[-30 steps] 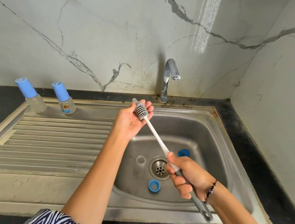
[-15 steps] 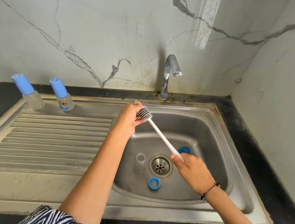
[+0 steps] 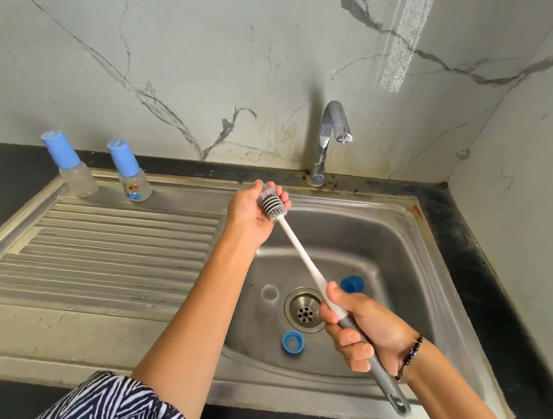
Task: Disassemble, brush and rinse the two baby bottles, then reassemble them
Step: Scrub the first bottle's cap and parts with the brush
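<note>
The drainboard (image 3: 113, 262) lies bare; two capped bottles (image 3: 128, 171) line its back edge; the brush (image 3: 301, 251) spans the basin (image 3: 397, 270).

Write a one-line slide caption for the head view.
Over the sink, the left hand holds a small clear part while the right hand works the bottle brush into it.
</note>
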The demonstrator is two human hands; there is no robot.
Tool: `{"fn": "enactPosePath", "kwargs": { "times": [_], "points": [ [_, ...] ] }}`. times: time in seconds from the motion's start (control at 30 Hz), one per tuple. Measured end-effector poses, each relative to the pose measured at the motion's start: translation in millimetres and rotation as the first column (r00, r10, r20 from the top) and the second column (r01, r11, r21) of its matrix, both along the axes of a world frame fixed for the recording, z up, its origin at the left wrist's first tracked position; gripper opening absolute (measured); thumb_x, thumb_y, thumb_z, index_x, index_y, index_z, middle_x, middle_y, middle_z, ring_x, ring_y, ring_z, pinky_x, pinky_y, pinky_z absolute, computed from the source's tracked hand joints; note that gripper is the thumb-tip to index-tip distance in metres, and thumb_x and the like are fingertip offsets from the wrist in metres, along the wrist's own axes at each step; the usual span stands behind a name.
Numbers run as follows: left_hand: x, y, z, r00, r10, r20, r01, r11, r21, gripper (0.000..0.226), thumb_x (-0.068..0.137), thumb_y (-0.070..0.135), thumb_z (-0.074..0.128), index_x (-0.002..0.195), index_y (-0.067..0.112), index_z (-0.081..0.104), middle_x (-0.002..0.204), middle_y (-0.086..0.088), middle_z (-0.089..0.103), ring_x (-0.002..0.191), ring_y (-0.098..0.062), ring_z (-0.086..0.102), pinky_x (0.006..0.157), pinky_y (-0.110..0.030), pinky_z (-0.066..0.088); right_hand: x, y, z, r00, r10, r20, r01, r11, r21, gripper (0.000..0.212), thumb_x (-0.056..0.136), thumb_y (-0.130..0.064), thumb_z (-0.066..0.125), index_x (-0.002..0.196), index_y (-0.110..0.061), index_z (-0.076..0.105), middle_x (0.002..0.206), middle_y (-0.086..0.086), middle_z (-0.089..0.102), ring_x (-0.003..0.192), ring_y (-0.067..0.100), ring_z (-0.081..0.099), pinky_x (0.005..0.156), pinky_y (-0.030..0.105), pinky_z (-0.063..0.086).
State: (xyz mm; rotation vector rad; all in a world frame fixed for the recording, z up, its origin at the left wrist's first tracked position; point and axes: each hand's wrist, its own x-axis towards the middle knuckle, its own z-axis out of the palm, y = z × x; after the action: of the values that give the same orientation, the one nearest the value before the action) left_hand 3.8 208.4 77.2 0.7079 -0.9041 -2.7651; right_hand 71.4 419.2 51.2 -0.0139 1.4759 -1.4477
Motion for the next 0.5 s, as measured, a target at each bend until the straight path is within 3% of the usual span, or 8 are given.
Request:
{"fn": "enactPosePath", "kwargs": {
  "times": [0.13, 0.3, 0.5],
  "points": [
    [-8.6, -5.2, -8.0, 0.998, 0.024, 0.063, -0.024, 1.000, 0.006, 0.040, 0.103, 0.020, 0.027, 0.071, 0.009, 0.046, 0.048, -0.006, 0.053, 0.058, -0.020, 0.046, 0.065, -0.029, 0.042, -1.4, -5.1, 8.6, 0.945, 0.036, -0.324, 0.042, 0.972, 0.232, 0.043, 0.096, -0.048, 0.039, 0.070, -0.014, 0.040, 0.046, -0.002, 0.031, 0.034, 0.011, 0.020, 0.033, 0.017, 0.023],
    [-11.5, -1.3, -14.7, 0.995, 0.008, 0.097, -0.007, 1.000, -0.008, 0.040, 0.103, 0.020, 0.025, 0.070, 0.010, 0.044, 0.066, -0.008, 0.047, 0.059, -0.019, 0.045, 0.063, -0.028, 0.040, -3.8, 0.0, 6.5, 0.881, 0.072, -0.469, 0.115, 0.927, 0.358, 0.042, 0.096, -0.046, 0.041, 0.068, -0.015, 0.040, 0.046, -0.003, 0.032, 0.035, 0.012, 0.021, 0.036, 0.019, 0.021],
    [-18.9, -4.6, -25.9, 0.988, 0.017, 0.151, -0.017, 1.000, 0.003, 0.037, 0.102, 0.018, 0.029, 0.071, 0.010, 0.047, 0.070, -0.005, 0.046, 0.061, -0.018, 0.044, 0.063, -0.028, 0.040, -11.4, 4.6, 6.6, 0.791, 0.185, -0.583, 0.139, 0.874, 0.466, 0.041, 0.096, -0.045, 0.042, 0.073, -0.010, 0.041, 0.049, -0.001, 0.033, 0.029, 0.008, 0.023, 0.032, 0.017, 0.023]
  ]
}}
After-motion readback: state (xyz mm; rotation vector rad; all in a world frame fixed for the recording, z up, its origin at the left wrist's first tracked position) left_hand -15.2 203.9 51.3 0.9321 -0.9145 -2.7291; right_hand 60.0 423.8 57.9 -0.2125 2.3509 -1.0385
